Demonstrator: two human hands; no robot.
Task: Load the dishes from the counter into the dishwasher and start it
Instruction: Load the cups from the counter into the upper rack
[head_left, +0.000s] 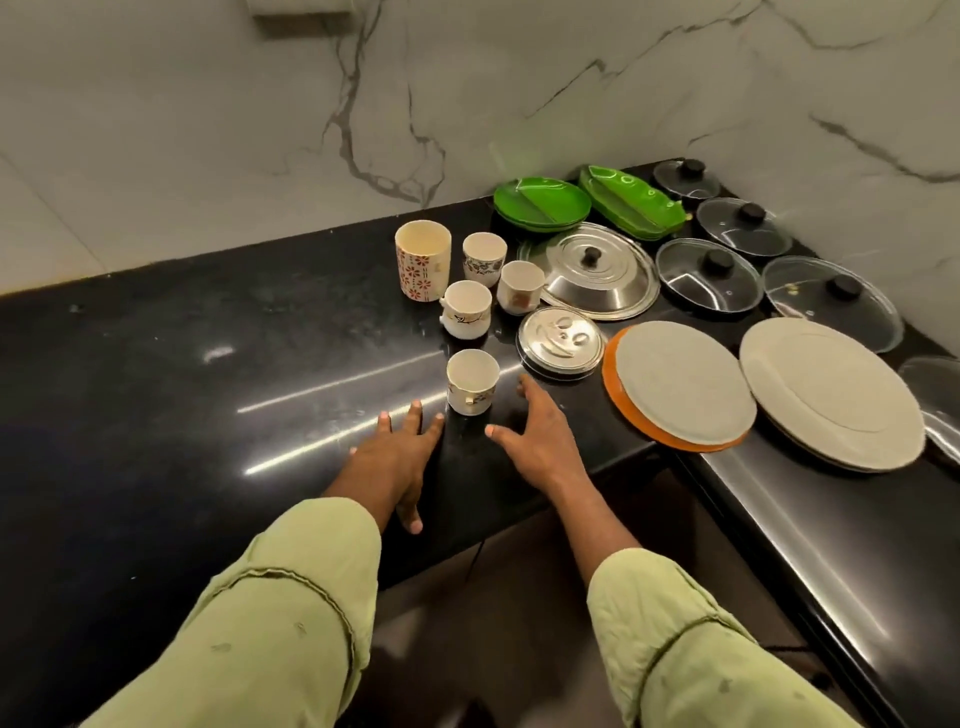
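Risk I see: small white floral ceramic cup near counter edge; left hand and right hand flank it, spread, empty; a clumsy grab topples it.

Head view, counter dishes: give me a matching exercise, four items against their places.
Items:
1. small white cup with gold rim
2. tall cream tumbler with red flowers
3. round green divided plates
4. white plate on orange plate

Places:
A. overhanging the counter edge
B. between the two hands
C. at the back, against the marble wall
D. leftmost of the cups

Pairs: 1-B, 2-D, 3-C, 4-A
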